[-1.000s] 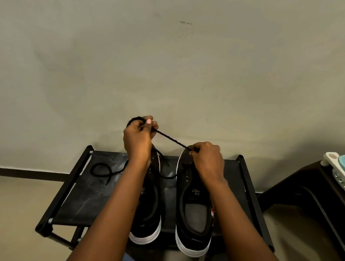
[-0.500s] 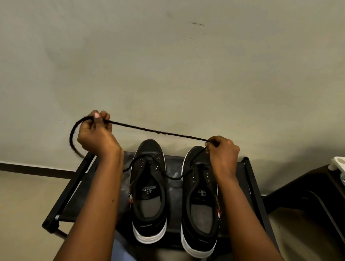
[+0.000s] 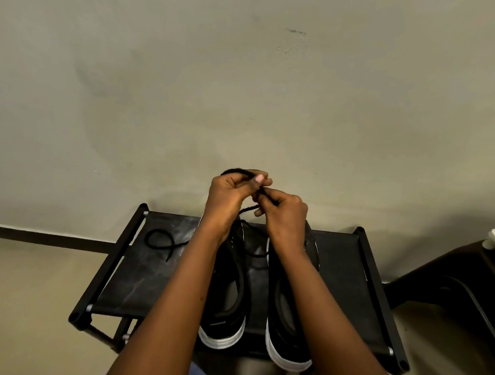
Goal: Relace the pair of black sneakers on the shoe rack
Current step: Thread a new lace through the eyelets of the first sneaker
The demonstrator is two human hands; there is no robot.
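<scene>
sneakers (image 3: pixel 287 349) x2, 1 rack (image 3: pixel 339 280); l hand (image 3: pixel 228 197), r hand (image 3: pixel 285 218) pinch 1 lace (image 3: pixel 237 171)

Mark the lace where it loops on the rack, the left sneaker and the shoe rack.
lace (image 3: pixel 147 238): head view, left bend of its loop on the shelf.
left sneaker (image 3: pixel 221 341): head view, white heel sole.
shoe rack (image 3: pixel 147 285): head view, bare shelf fabric on the left side.

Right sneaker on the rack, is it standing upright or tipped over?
Upright: right sneaker sits sole-down on the rack, its opening facing up.
</scene>
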